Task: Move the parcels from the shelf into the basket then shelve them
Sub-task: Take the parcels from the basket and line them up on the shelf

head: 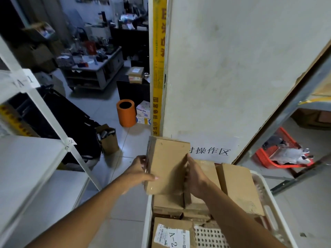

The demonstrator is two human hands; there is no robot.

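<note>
A labelled parcel [172, 233] marked "A-2" lies flat at the near end of the white perforated basket [270, 208], its label facing up. Beyond it more brown cardboard parcels fill the basket nearly to its rim, one large parcel [240, 187] leaning against the right wall. Above the basket's far left corner both hands clasp one cardboard parcel [167, 163], tilted up on end: the left hand [138, 173] wraps its left edge with the thumb across the front face, and the right hand [196, 178] presses flat against its right edge. The white shelf [32, 158] stands to the left, its corner post tagged "A-2", the board below that tag bare. An open strip of tiled floor [123, 204] separates shelf and basket. An orange bin [126, 112] stands well beyond, near the wall's edge.
</note>
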